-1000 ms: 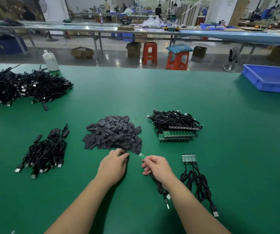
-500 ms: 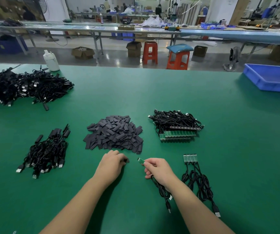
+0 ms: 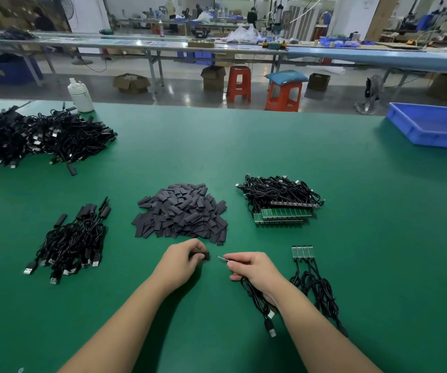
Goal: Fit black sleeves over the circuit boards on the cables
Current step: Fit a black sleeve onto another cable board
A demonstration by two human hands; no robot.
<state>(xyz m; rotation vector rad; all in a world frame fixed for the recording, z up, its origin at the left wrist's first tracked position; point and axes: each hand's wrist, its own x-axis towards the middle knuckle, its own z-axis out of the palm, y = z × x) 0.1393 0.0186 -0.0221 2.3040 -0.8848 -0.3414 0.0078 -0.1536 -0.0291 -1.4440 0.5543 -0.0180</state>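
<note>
My left hand (image 3: 180, 261) pinches one black sleeve (image 3: 203, 256) just in front of the sleeve pile (image 3: 180, 211). My right hand (image 3: 253, 267) grips a cable (image 3: 257, 300) near its end, and the small circuit board (image 3: 221, 257) pokes out toward the sleeve, a short gap apart. The cable trails back under my wrist to a USB plug (image 3: 271, 329). A few bare-board cables (image 3: 304, 254) lie to the right of my right hand. A bundle of cables with green boards (image 3: 281, 208) sits behind them.
Sleeved cables (image 3: 74, 240) lie in a small heap at the left. A large cable pile (image 3: 33, 138) fills the far left, with a white bottle (image 3: 80, 95) behind it. A blue tray (image 3: 432, 127) stands at the far right on the green table (image 3: 378, 238).
My left hand has drawn back from the sleeve pile with one sleeve pinched. My right hand has turned the board's tip leftward and lower, toward that sleeve.
</note>
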